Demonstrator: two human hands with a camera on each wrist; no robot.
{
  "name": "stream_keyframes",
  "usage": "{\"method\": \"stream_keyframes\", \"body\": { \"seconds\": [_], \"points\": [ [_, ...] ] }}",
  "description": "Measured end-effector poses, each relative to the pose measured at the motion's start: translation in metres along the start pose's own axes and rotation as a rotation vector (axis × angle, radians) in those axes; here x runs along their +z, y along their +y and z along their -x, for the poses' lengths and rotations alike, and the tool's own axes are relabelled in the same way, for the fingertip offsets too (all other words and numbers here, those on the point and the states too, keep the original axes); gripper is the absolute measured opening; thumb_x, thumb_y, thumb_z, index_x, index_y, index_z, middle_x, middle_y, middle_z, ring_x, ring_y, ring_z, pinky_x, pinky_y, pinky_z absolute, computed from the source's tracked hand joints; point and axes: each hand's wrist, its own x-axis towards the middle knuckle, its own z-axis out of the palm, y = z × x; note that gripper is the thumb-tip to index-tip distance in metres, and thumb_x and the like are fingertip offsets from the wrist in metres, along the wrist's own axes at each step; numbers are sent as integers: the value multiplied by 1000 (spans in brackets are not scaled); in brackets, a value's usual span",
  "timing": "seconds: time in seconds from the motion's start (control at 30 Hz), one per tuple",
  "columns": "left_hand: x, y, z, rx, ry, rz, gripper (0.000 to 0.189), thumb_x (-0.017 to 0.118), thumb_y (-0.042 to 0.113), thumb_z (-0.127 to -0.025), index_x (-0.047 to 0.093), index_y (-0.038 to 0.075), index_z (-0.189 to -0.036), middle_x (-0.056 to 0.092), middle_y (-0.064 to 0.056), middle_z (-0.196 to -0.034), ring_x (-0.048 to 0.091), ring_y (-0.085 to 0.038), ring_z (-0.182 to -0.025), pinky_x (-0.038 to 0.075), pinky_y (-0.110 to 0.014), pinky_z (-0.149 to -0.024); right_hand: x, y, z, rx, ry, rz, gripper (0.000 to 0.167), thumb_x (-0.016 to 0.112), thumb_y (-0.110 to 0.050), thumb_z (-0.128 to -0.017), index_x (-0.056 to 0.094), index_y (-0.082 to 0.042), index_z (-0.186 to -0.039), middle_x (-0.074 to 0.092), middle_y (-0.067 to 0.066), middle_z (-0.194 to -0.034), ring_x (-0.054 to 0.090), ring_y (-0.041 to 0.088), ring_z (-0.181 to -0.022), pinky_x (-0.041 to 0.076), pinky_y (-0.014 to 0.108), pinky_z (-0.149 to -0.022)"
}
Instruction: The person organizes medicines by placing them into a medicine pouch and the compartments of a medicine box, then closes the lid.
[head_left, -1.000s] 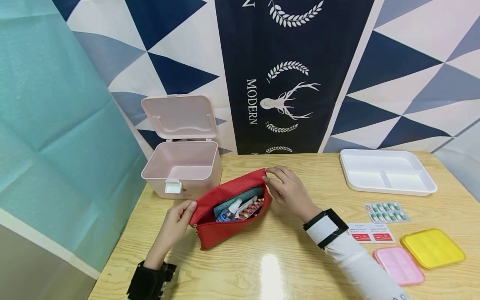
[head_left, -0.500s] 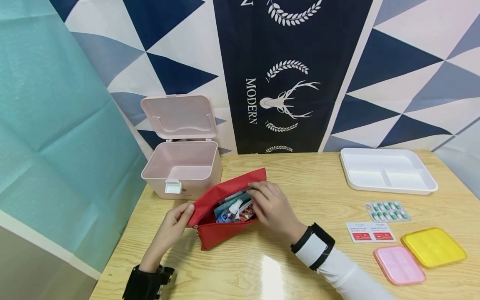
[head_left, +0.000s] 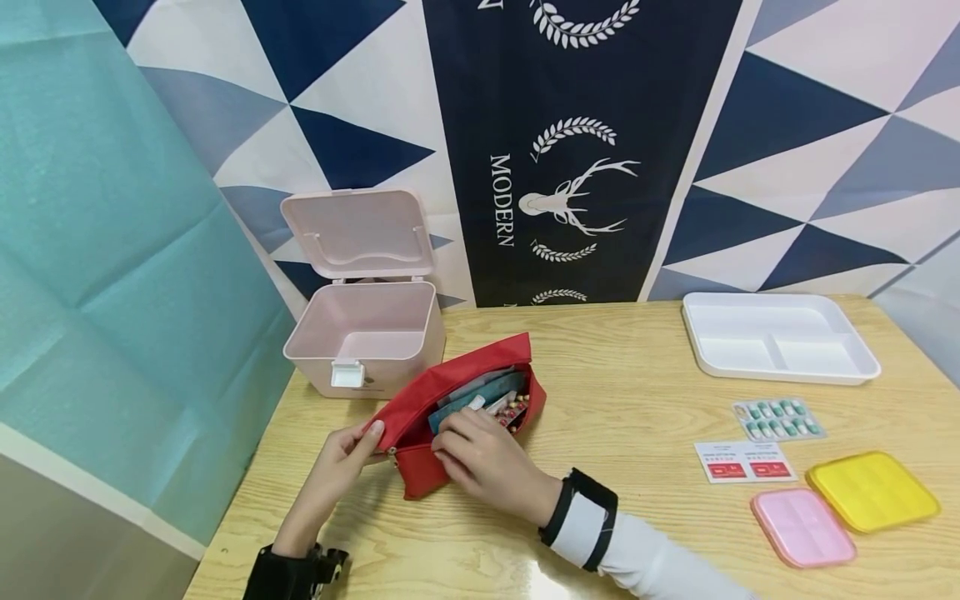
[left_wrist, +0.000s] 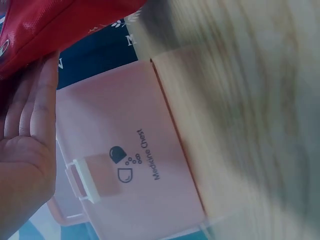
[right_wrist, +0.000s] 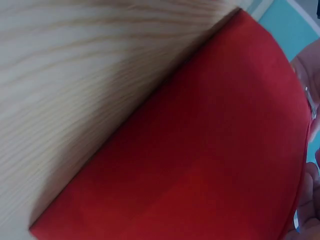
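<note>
A red zip pouch [head_left: 427, 471] lies unzipped on the table, its mouth facing up. My left hand [head_left: 342, 467] pinches the pouch's left end between thumb and fingers; in the left wrist view those fingers run beneath the red fabric. My right hand [head_left: 491, 462] reaches over the front edge into the mouth, fingers bent down at a small bottle with a white cap [head_left: 476, 403]. Its fingertips are hidden, so a hold on the bottle cannot be made out. Also inside are a teal packet [head_left: 491, 390] and a blister pack of red-and-yellow capsules [head_left: 513, 411].
Behind the pouch at left stands a pink medicine chest [head_left: 375, 383], lid raised. On the right are a white divided tray [head_left: 780, 375], a green-and-white capsule blister pack [head_left: 778, 418], a red-and-white packet [head_left: 745, 462], a yellow case [head_left: 873, 492] and a pink case [head_left: 802, 527].
My right hand has let go of the pouch's right end and moved left along the mouth to the bottle. My left hand keeps its pinch on the left end.
</note>
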Motion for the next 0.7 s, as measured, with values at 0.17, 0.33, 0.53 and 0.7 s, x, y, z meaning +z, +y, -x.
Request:
{"method": "stream_keyframes", "body": {
  "seconds": [0.17, 0.33, 0.53, 0.7],
  "points": [
    [0, -1, 3, 15, -10, 39, 42, 44, 22, -97, 54, -14, -116, 63, -14, -107, 64, -5, -88, 52, -25, -79, 15, -9, -7, 44, -49, 27, 5, 62, -21, -85, 61, -17, -87, 53, -3, -94, 46, 11, -86, 39, 24, -74],
    [0, -1, 4, 13, -29, 56, 45, 43, 25, -97, 55, -16, -112, 64, 7, -92, 64, -6, -84, 53, -28, -77, 24, -18, -13, 150, -87, 63, 15, 63, -33, -85, 59, -19, -80, 50, -5, -92, 43, 11, -85, 35, 24, -70],
    [0, 0, 4, -10, -31, 48, 46, 43, 27, -97, 57, -15, -111, 66, -1, -94, 66, -9, -82, 54, -29, -76, 35, -25, -17, 209, -64, 70, 23, 66, -37, -82, 56, -18, -76, 49, -5, -91, 41, 11, -83, 34, 24, -70],
    [0, 0, 3, -15, -47, 46, 47, 42, 28, -98, 57, -15, -111, 66, -10, -98, 66, -9, -83, 54, -29, -76, 41, -27, -17, 250, -27, 73, 23, 67, -35, -81, 54, -17, -74, 48, -5, -87, 41, 11, -81, 32, 23, -70]
  ]
}}
